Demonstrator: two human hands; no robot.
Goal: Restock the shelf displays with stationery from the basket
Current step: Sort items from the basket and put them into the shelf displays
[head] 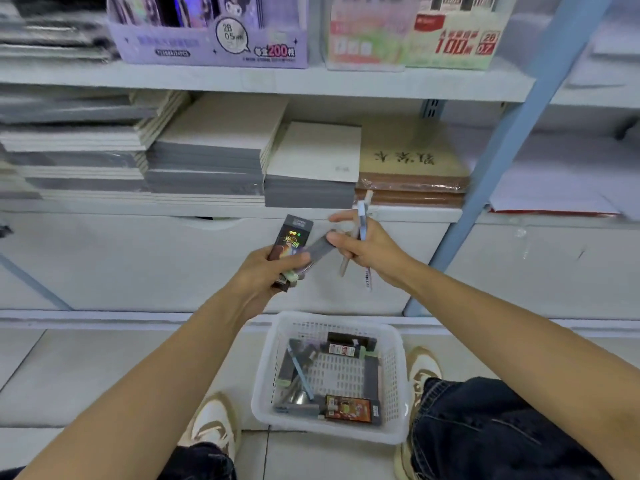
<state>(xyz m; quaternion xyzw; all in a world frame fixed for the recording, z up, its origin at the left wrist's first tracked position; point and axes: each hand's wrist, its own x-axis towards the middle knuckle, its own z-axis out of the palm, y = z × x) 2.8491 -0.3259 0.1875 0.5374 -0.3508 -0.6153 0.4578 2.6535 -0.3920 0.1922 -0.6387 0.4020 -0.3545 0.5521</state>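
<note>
My left hand (268, 277) grips a bundle of dark stationery boxes (292, 242), the top one printed with a bright picture. My right hand (369, 249) holds two pens (362, 223) upright in its fist, and its thumb and fingertips touch a grey flat box (318, 249) that sticks out of the bundle. Both hands hover in front of the lower shelf edge. On the floor between my feet sits a white plastic basket (265, 375) with several more boxes and a blue pen (301, 374) inside.
Stacks of grey and cream notebooks (211, 150) and brown notebooks (412, 168) fill the middle shelf. Above stand a purple display box (207, 43) and a green-and-red one (412, 43). A blue shelf post (498, 161) rises at the right.
</note>
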